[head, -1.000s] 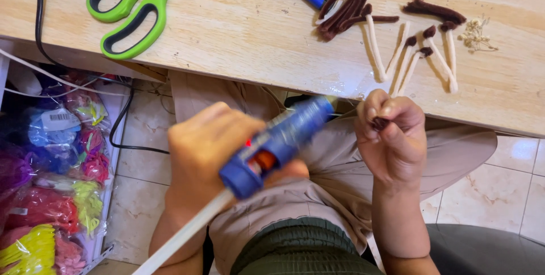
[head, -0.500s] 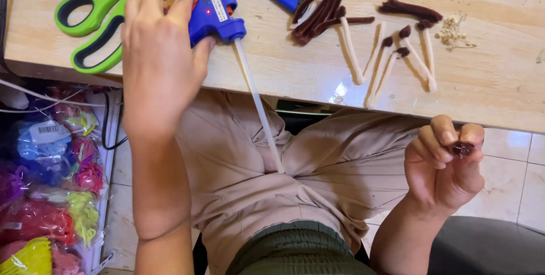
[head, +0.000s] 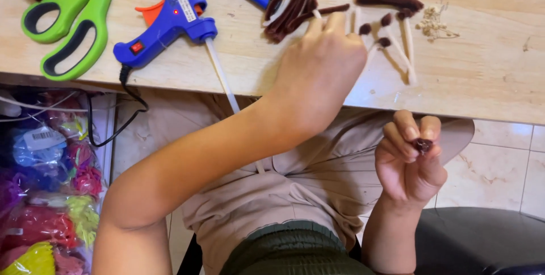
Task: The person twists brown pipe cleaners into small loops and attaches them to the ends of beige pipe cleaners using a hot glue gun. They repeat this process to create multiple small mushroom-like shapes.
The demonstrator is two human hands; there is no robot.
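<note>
right hand (head: 410, 164) pinches a tiny, fuzzy brown piece (head: 422, 146) between fingertips, below the wooden table (head: 488, 76) edge; it looks light and soft, best pinched gently. left hand (head: 323, 67) reaches loosely curled over pale sticks (head: 406, 48) on the table, grip unclear.

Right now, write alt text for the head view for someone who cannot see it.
A person's left hand reaches across a wooden table to pale sticks with dark brown tips, while the right hand pinches a small dark brown piece over the lap. A blue glue gun and green scissors lie on the table.
</note>
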